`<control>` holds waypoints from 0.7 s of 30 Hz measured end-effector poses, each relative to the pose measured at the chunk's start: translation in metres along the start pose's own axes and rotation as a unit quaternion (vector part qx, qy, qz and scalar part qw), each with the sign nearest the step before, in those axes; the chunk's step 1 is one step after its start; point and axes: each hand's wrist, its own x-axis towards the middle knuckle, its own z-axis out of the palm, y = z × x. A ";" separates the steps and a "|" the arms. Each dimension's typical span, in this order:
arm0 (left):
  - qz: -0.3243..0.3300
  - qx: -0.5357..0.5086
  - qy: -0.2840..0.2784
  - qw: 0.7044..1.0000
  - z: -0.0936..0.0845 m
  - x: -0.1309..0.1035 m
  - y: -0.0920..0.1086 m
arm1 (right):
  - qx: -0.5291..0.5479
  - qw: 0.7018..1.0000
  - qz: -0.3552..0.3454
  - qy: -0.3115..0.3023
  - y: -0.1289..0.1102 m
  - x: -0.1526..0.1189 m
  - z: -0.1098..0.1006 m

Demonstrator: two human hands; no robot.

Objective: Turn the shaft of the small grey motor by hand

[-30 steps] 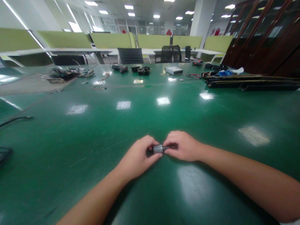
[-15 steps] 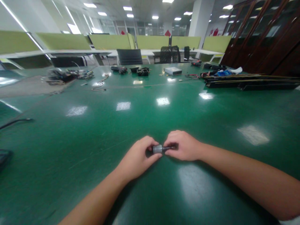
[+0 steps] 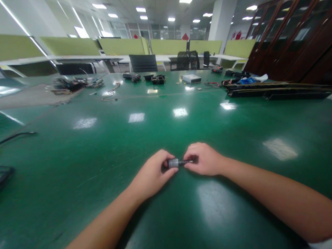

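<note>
Green office bench (image 3: pixel 145 138), near side: L hand (image 3: pixel 151 174) grips grey cyl. (image 3: pixel 173 163), R hand (image 3: pixel 204 159) pinches its thin dark shaft (image 3: pixel 182 163). Looks metal, so prob. stiff, lightish, slick; best held round body, shaft w/ fingertips.

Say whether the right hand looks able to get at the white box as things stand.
Probably not from here: the white box lies near the far edge of the table, well beyond the right hand, which is at the thin dark shaft.
</note>
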 end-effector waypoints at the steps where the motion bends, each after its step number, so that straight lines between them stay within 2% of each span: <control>1: -0.003 0.001 0.002 1.000 0.000 -0.001 -0.001 | -0.001 1.000 0.003 0.000 0.001 0.000 -0.001; 9: -0.026 0.009 0.011 1.000 0.001 -0.004 -0.004 | 0.019 0.997 0.070 -0.005 0.018 -0.006 -0.015; 17: -0.019 0.002 0.009 1.000 -0.001 -0.005 -0.002 | 0.029 0.998 0.053 -0.023 0.015 -0.005 -0.015; 21: -0.008 0.001 0.003 1.000 -0.001 -0.004 -0.002 | 0.029 0.999 0.015 -0.024 0.009 -0.001 -0.008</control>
